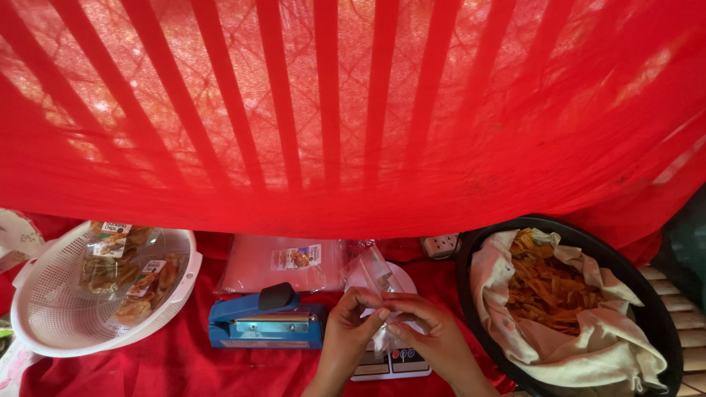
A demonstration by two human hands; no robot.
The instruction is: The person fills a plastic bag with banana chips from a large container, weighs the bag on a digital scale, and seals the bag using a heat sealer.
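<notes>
Clear plastic bag [379, 294], thin, limp and slippery-looking, is being pinched at its mouth by the left hand [351, 327] and right hand [434, 340] over a small scale [390, 362]; the top edges are likely offering the surest hold. Beyond are sitting a blue heat sealer [266, 322], a white colander [103, 290] and a black basin of chips [566, 294].

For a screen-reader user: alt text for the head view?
Left hand and right hand pinch a clear plastic bag over a small scale, between a blue heat sealer and a black basin of chips; a white basket sits left.
</notes>
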